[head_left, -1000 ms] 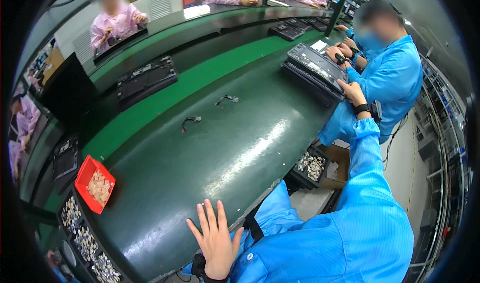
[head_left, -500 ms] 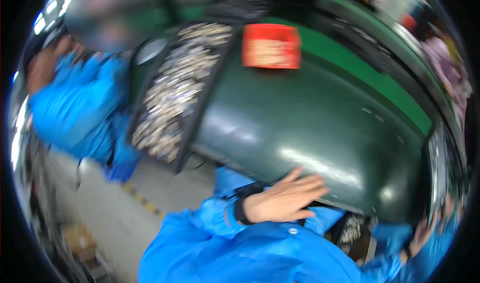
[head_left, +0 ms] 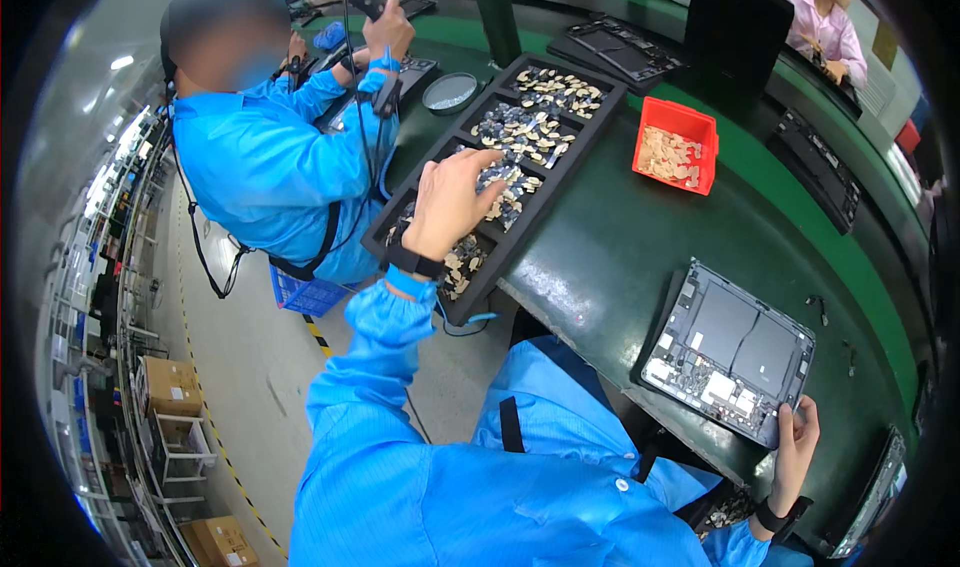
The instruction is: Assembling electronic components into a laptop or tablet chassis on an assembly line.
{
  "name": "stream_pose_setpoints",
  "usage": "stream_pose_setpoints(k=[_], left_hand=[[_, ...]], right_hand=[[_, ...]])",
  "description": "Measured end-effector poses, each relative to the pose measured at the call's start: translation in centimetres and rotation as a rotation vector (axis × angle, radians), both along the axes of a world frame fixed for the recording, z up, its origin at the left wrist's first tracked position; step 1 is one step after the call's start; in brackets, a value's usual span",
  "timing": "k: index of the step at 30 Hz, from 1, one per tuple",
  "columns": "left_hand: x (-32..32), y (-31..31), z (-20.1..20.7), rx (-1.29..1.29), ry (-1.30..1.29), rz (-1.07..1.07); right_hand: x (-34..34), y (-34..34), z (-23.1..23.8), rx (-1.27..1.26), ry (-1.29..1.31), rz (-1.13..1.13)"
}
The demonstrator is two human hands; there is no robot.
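Note:
My left hand is over a black compartmented tray of small dark and cream-coloured pieces. Its thumb and forefinger are apart, and I see nothing held between them. The fingertips are near the pieces; contact cannot be made out. On the green table at right lies an opened tablet-like device, its dark battery panels and circuit board exposed. My right hand grips the device's near right corner, thumb on top, other fingers partly hidden beside the edge.
A red bin of cream-coloured pieces stands on the table. At left, close to the tray, sits a co-worker in blue. A round dish lies beyond the tray. Another device is at the right edge.
My left hand has moved from the table's front edge to over the tray. The opened device now lies on the table with my right hand on it. The view has shifted left.

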State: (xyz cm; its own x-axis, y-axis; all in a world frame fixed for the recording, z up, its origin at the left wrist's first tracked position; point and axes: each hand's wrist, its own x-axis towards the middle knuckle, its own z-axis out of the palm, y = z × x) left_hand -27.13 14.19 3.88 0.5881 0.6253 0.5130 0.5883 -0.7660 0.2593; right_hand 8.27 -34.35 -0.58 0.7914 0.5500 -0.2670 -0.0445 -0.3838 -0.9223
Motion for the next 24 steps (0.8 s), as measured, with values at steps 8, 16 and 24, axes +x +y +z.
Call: stream_pose_setpoints(k=[8, 16, 24], left_hand=[[-1.6, 6.4, -2.7, -0.130, 0.203, -0.092], [-1.6, 9.1, -1.4, -0.157, -0.061, 0.043], [13.9, -11.0, 6.7, -0.298, -0.468, -0.381]], right_hand=[[-2.1, 2.2, 5.0, -0.068, -0.422, 0.051], [-0.9, 1.4, 7.6, 0.085, -0.629, 0.093], [0.6, 13.1, 8.9, 0.247, -0.136, 0.646]])
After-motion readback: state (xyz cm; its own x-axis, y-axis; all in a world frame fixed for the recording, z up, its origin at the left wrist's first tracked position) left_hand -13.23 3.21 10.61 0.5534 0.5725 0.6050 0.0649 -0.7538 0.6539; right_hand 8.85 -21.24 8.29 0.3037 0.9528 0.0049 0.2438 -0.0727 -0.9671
